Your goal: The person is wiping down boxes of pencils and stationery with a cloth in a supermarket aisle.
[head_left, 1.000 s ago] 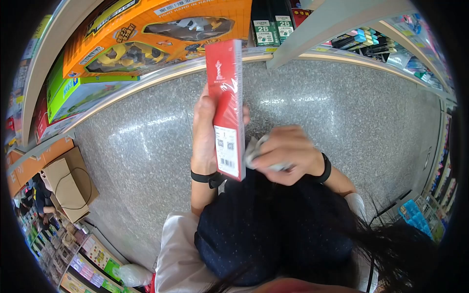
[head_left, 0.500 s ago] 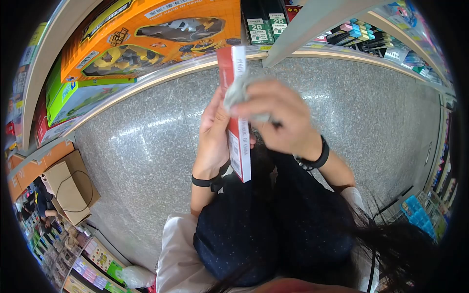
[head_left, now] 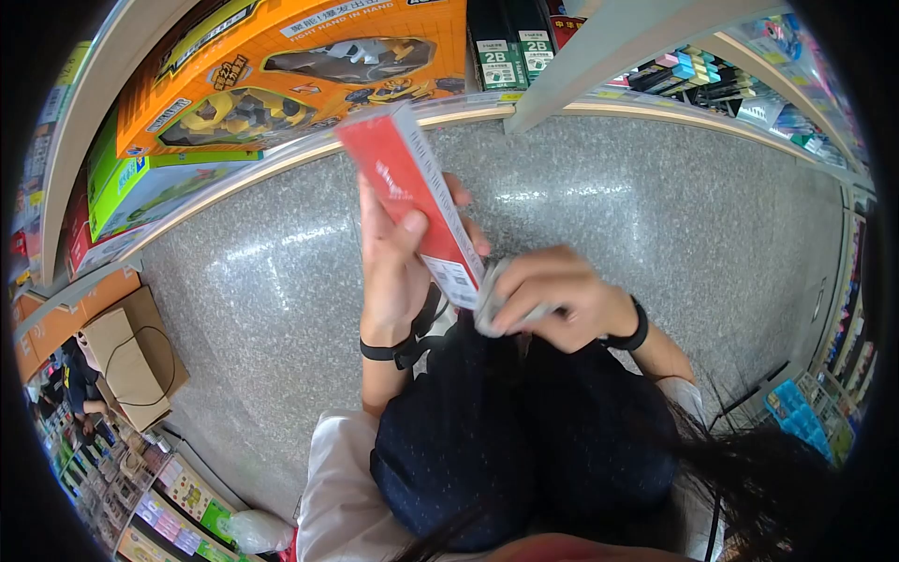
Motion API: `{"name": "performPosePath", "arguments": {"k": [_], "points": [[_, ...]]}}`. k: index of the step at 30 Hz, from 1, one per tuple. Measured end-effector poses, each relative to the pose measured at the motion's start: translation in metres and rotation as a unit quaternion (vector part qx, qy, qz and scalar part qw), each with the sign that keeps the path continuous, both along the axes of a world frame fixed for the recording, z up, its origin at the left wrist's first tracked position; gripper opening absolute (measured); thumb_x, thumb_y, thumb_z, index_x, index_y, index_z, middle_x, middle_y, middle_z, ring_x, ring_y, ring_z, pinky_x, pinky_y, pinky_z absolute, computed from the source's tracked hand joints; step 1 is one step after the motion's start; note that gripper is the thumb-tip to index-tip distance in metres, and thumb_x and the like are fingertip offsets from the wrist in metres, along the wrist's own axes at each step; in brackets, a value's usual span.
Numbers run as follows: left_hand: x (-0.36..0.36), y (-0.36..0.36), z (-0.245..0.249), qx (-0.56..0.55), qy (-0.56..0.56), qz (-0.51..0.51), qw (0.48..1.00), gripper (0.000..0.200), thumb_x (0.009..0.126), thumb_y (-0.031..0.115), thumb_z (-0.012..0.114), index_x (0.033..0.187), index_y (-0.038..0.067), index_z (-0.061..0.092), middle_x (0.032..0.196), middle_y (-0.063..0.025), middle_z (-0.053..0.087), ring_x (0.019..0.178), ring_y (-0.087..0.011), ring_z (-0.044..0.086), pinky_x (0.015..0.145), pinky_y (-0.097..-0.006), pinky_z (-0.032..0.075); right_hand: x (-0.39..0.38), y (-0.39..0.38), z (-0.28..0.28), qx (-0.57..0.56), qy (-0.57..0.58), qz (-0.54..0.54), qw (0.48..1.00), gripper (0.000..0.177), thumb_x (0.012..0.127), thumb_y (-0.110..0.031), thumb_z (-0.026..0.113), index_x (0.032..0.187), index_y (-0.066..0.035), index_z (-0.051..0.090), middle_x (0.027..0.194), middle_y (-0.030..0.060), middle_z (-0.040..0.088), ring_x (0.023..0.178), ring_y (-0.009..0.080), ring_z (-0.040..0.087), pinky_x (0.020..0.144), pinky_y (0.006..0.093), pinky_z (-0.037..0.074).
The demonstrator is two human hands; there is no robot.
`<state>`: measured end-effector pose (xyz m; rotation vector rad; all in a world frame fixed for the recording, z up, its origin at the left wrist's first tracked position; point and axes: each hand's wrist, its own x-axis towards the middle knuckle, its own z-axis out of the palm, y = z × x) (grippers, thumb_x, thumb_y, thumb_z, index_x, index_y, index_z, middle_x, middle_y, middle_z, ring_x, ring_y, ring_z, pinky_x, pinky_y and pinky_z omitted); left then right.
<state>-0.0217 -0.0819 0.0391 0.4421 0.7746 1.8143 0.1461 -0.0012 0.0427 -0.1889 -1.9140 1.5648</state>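
Head view: a slim red box (head_left: 412,201) is held above the lap, in front of the body, its upper end leaning to the left. It is gripped by the left hand (head_left: 391,272), which is closed around it: thumb laid across the red face, fingers wrapped behind, fingertips showing past the far edge. A narrow white side with grey lettering is turned to the right; the print is partly blurred. A white label (head_left: 453,280) with printed codes is seen near the lower end.

A crumpled grey cloth (head_left: 488,311) is pinched in the right hand (head_left: 567,298), fingers curled and mostly closed over it. The cloth is placed at the lower right corner of the box; whether it is pressed on or just in front cannot be told. Slight blur is seen on the right hand. A black band is worn on each wrist.

Dark speckled clothing (head_left: 515,421) is seen below both hands. Grey speckled floor (head_left: 262,290) is shown beyond. On the shelf ahead, a large orange toy box (head_left: 323,89) is stood above a green box (head_left: 169,183), with green-labelled 2B packs (head_left: 501,66) to the right. At left, a cardboard box (head_left: 131,365) is set near another person (head_left: 78,384), only partly visible. A blue basket-like item (head_left: 796,417) is seen at lower right.
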Motion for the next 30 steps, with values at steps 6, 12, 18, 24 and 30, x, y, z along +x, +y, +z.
{"name": "performPosePath", "arguments": {"k": [6,12,18,24,30], "points": [[-0.006,-0.001,0.0,0.009,0.451,0.011,0.892,0.044,0.074,-0.005,0.065,0.109,0.0,0.038,0.095,-0.0222,0.059,0.078,-0.0252,0.061,0.068,-0.0318,0.05,-0.014,0.024,0.041,0.123,0.045,-0.257,0.958,0.017,0.079,-0.003,0.062,0.095,0.001,0.058,0.085,0.011,0.06,0.072,0.018,0.058,0.06,0.026,0.046],[0.009,0.007,-0.011,0.029,0.527,0.151,0.836,0.03,0.07,-0.005,0.064,0.094,0.002,0.048,0.089,-0.0164,0.057,0.075,-0.0289,0.059,0.063,-0.0302,0.047,-0.049,0.0,0.035,0.268,-0.031,-0.289,0.919,0.029,0.063,-0.002,0.068,0.091,-0.005,0.061,0.078,0.007,0.06,0.06,0.0181,0.059,0.048,0.0247,0.044],[0.0,0.003,-0.012,-0.027,0.609,0.084,0.788,0.022,0.071,-0.004,0.058,0.091,0.003,0.055,0.089,-0.0128,0.058,0.071,-0.0281,0.059,0.057,-0.0312,0.047,-0.043,-0.012,0.052,0.242,-0.126,-0.197,0.942,0.025,0.069,0.003,0.067,0.092,-0.005,0.063,0.084,0.0124,0.062,0.068,0.0238,0.062,0.057,0.0285,0.049],[-0.004,0.001,-0.016,-0.028,0.614,0.078,0.785,0.034,0.067,-0.01,0.058,0.093,0.008,0.047,0.089,-0.0121,0.058,0.069,-0.0266,0.06,0.057,-0.0303,0.048,-0.047,-0.003,0.036,0.235,-0.046,-0.266,0.934,0.025,0.063,0.0,0.069,0.086,-0.005,0.061,0.08,0.0073,0.061,0.055,0.0171,0.058,0.046,0.0248,0.044],[-0.006,0.003,-0.011,0.005,0.536,0.092,0.839,0.02,0.072,-0.005,0.06,0.09,0.002,0.056,0.089,-0.0122,0.059,0.074,-0.0244,0.06,0.066,-0.0316,0.048,-0.031,0.018,0.027,0.225,-0.058,-0.293,0.928,0.02,0.073,0.002,0.065,0.092,-0.003,0.061,0.085,0.0092,0.062,0.068,0.0205,0.06,0.058,0.0269,0.047]]}}
